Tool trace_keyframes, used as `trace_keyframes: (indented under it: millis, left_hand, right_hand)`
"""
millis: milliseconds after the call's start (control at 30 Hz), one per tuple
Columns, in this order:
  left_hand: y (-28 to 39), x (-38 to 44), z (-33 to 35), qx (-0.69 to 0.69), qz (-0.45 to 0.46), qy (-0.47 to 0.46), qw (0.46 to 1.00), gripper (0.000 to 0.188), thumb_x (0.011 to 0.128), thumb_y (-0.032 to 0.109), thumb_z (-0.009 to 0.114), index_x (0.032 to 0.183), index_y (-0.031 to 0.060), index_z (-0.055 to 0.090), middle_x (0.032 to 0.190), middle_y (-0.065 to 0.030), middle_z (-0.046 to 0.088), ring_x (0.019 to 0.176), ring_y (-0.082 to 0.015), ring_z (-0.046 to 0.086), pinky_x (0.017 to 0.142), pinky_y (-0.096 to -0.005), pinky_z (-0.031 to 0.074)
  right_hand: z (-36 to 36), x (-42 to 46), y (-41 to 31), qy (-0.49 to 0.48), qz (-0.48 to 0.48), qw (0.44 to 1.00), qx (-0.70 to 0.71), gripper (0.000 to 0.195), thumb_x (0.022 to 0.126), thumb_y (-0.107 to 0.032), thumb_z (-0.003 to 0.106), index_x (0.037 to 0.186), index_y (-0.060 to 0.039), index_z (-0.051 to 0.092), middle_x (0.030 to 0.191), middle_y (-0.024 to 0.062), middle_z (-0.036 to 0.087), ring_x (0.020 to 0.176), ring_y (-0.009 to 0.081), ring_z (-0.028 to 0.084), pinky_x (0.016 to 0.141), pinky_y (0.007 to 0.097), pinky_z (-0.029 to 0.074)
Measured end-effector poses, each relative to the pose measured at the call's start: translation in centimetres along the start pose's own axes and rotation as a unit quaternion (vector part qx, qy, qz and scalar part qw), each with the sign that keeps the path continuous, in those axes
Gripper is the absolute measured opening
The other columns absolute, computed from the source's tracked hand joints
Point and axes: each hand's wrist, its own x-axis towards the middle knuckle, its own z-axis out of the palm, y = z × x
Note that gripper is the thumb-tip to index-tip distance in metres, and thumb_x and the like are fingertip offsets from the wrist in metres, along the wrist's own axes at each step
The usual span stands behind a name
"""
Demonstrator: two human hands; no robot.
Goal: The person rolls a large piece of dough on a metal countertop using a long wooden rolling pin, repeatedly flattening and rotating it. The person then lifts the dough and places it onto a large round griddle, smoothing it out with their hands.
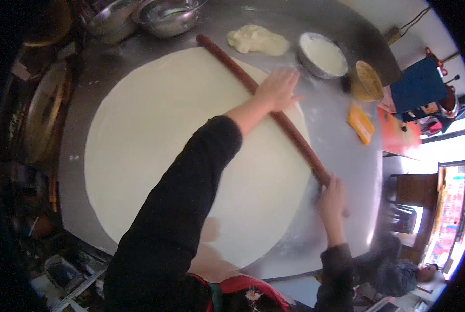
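A large, thin round sheet of dough (150, 128) lies spread on the metal worktop (334, 144). A long reddish-brown wooden rolling pin (232, 66) rests slantwise across the right side of the sheet. My left hand (279, 89) is laid over the pin's middle, palm down, its fingers stretched out. My right hand (334, 199) is closed around the pin near its lower right end, beyond the sheet's edge. A lump of soft dough (258, 40) sits on the worktop past the pin's far end.
Behind on the right stand a bowl of white flour (323, 54), a tub with tan contents (367, 82) and an orange scraper (361, 123). Metal bowls (168, 17) are at the back left. A person (400, 273) is at the lower right, away from the worktop.
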Motion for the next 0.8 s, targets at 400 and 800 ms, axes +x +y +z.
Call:
trace_keyframes:
  millis: [400, 800]
  left_hand:
    - [-9.0, -15.0, -7.8, -0.003, -0.075, 0.09, 0.993, 0.056, 0.088, 0.03, 0.045, 0.132, -0.0006, 0.028, 0.137, -0.0181, 0.03, 0.129, -0.0307, 0.024, 0.107, -0.0439, 0.016]
    - [-13.0, -8.7, -4.1, 0.066, -0.157, 0.039, 0.985, 0.059, 0.09, 0.039, 0.035, 0.134, 0.0008, 0.026, 0.138, -0.0156, 0.03, 0.131, -0.0244, 0.023, 0.108, -0.0404, 0.012]
  right_hand:
    - [-3.8, 3.3, -4.6, -0.102, -0.108, 0.986, 0.07, 0.029, 0.077, -0.026, 0.058, 0.095, -0.0038, 0.052, 0.085, 0.0147, 0.056, 0.076, 0.0328, 0.055, 0.066, 0.0427, 0.045]
    - [-1.1, 2.6, -5.3, 0.01, -0.135, 0.988, 0.077, 0.05, 0.074, -0.009, 0.06, 0.12, -0.0013, 0.043, 0.109, 0.0152, 0.046, 0.099, 0.0322, 0.045, 0.084, 0.0411, 0.039]
